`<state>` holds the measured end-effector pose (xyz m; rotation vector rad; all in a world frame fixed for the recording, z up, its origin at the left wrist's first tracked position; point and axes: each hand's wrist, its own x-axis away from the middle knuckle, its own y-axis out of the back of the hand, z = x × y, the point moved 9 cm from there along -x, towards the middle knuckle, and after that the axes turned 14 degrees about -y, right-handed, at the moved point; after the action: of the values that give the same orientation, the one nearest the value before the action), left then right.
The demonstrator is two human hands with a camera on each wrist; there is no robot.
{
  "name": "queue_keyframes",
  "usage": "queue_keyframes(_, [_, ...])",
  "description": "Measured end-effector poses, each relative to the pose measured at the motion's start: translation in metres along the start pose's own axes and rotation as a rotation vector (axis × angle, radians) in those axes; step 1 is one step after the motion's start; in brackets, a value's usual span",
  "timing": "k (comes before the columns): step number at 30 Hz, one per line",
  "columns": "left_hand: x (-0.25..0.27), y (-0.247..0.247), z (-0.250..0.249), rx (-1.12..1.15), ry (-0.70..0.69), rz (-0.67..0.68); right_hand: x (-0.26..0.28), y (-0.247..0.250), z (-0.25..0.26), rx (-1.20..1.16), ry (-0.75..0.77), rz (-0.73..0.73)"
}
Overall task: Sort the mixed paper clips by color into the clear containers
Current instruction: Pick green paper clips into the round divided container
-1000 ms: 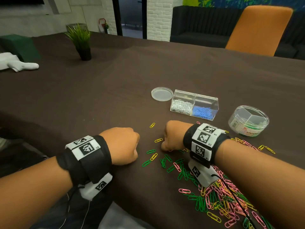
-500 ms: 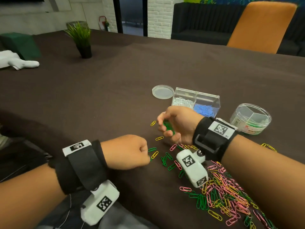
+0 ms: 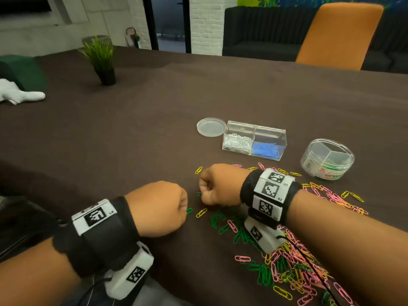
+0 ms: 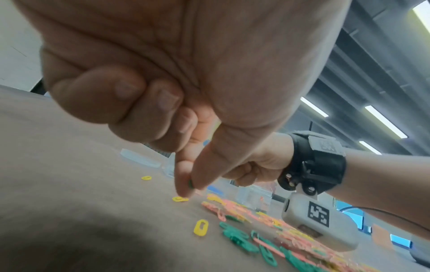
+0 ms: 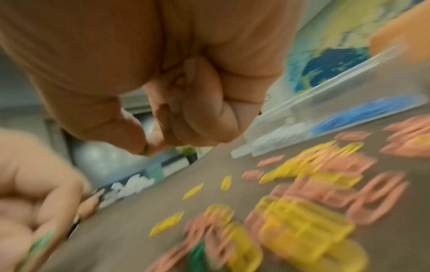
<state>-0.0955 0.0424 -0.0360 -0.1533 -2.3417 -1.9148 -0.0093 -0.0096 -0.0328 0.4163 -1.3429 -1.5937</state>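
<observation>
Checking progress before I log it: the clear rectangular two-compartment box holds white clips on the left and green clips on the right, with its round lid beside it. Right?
Not quite. In the head view, the clear rectangular two-compartment box holds white paper clips on the left and blue paper clips on the right, not green. The round clear lid does lie beside it.

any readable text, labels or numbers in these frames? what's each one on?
"STAT…" in red, cut off: label on the round clear container.
"R2", "R3": right wrist marker band.
"L5": left wrist marker band.
Smaller print on the round container's label: too small to read.
The square markers are patterns, not text.
</observation>
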Motion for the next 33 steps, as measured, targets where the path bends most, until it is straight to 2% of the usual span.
queue_keyframes(3, [-0.006,0.014,-0.001,0.046,-0.022,-0.07,0.019,0.043,-0.044,-0.127,-0.072,-0.102])
queue_keyframes(5, [-0.017,0.023,-0.013,0.066,-0.057,-0.104,0.039,0.074,-0.092,-0.028,-0.173,-0.182])
queue_keyframes(8, [-0.043,0.039,-0.04,0.051,-0.13,-0.157,0.07,0.118,-0.174,0.202,-0.409,-0.278])
queue_keyframes(10, [-0.066,0.05,-0.064,0.047,-0.182,-0.185,0.081,0.138,-0.219,0.246,-0.553,-0.3])
queue_keyframes(12, [-0.089,0.058,-0.091,0.039,-0.239,-0.199,0.082,0.143,-0.246,0.272,-0.623,-0.285])
queue_keyframes(16, [-0.121,0.064,-0.135,0.077,-0.318,-0.21,0.072,0.128,-0.265,0.356,-0.581,-0.168])
queue_keyframes(19, [-0.134,0.062,-0.154,0.132,-0.344,-0.191,0.072,0.126,-0.268,0.33,-0.536,-0.133])
queue_keyframes(25, [-0.16,0.06,-0.163,0.126,-0.318,-0.131,0.072,0.132,-0.276,0.242,-0.504,-0.17])
queue_keyframes(29, [-0.191,0.064,-0.171,0.088,-0.319,-0.105,0.076,0.139,-0.283,0.188,-0.554,-0.167])
queue_keyframes(33, [-0.235,0.073,-0.188,0.038,-0.322,-0.135,0.079,0.143,-0.287,0.084,-0.598,-0.158])
